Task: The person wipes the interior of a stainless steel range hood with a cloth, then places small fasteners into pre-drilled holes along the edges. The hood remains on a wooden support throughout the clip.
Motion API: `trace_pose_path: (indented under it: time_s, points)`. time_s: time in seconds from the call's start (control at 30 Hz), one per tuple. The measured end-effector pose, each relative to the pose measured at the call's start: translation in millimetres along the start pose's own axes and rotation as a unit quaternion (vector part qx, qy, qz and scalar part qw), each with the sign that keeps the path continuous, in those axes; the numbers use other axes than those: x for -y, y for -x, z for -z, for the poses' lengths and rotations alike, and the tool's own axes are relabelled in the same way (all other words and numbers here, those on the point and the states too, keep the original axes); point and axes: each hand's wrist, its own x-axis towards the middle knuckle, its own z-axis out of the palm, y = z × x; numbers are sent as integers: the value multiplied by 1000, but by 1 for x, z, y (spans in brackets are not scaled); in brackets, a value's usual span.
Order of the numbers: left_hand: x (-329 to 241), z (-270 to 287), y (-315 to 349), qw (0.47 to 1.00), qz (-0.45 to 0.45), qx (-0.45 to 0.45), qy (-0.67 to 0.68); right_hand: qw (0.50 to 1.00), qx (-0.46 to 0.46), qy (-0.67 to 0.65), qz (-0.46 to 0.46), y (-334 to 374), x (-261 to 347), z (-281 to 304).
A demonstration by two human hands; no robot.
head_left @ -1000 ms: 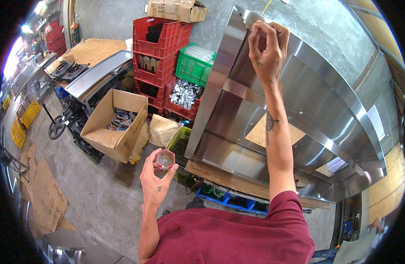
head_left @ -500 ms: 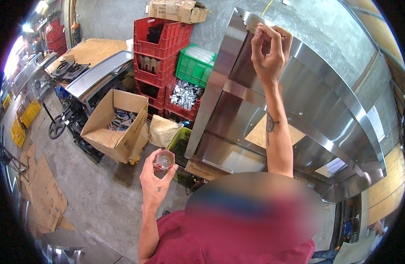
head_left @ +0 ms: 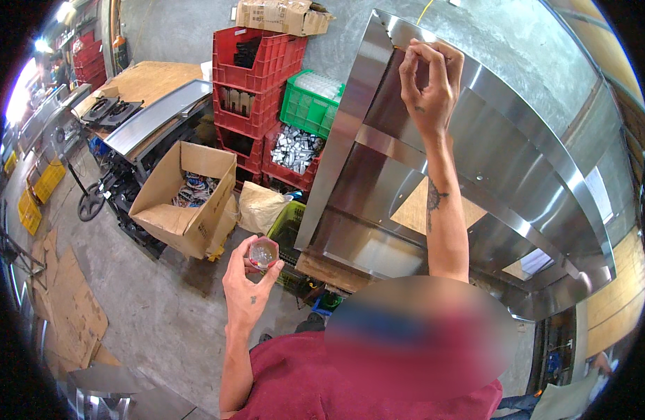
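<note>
My left hand (head_left: pixel 247 285) is wrapped round a small clear cup (head_left: pixel 264 253), with its mouth facing up and a little clear matter inside. A bit of red shows at its rim. My right arm reaches up over a large stainless steel frame (head_left: pixel 392 145) with recessed bays and openings. At the frame's upper left corner my right hand (head_left: pixel 433 87) is closed in a pinch on a thin stick (head_left: pixel 398 47), of which only a short piece shows. The stick's tip is close to the inner corner seam; whether it touches the metal is too small to tell.
Stacked red crates (head_left: pixel 249 84) and a green crate (head_left: pixel 310 105) stand left of the frame. A cardboard box (head_left: pixel 175 220) of wiring, a pale sack (head_left: pixel 261 208) and a green basket (head_left: pixel 289 227) are on the floor. A wooden board (head_left: pixel 329 271) lies under the frame's near edge.
My right hand has shifted very slightly at the same corner, still pinching the stick. My torso has moved a little to the right. The left hand and cup have hardly moved.
</note>
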Motion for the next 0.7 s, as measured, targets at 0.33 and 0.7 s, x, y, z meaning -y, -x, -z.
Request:
trace_pose_path:
  time_s: [0.33, 0.7]
  points:
    - [-5, 1, 1, 1000, 10, 3, 5, 1000, 4, 9, 8, -1, -1, -1]
    - [-3, -1, 2, 1000, 2, 5, 8, 1000, 14, 9, 20, -3, -1, -2]
